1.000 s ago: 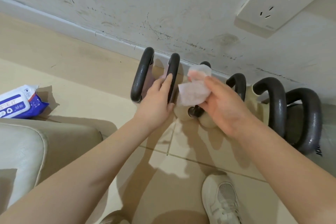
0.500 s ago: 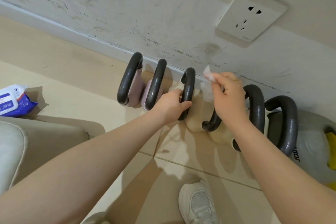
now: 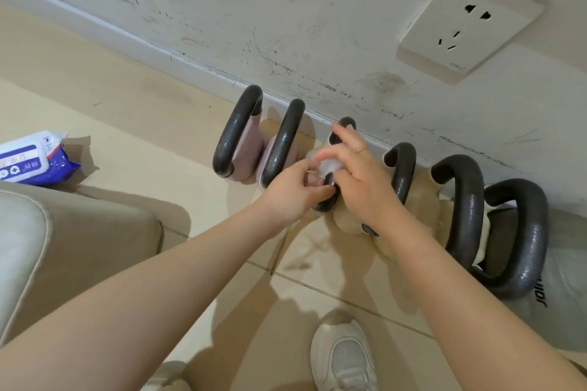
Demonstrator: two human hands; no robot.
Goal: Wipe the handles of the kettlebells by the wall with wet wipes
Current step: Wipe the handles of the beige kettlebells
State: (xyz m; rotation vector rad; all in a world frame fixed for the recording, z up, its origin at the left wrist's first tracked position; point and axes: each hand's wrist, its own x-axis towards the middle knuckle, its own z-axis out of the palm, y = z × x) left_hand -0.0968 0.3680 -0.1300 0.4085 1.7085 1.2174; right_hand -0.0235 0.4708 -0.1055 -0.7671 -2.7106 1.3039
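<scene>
**Both hands meeting on the third kettlebell handle**

Scuffed white wall and beige floor tiles are framing a row of kettlebells standing along the skirting. Both bare forearms are reaching forward and converging on the third dark grey kettlebell handle from the left. The left hand is curling its fingers round the lower part of that handle, its grip clamped on it. The right hand is arching over the handle from the other side, fingers partly spread, pressing a crumpled white wet wipe against the bar; the wipe is sitting between the two hands, touching both. A blue-and-white wipes packet is lying on the floor well to the left.
</scene>
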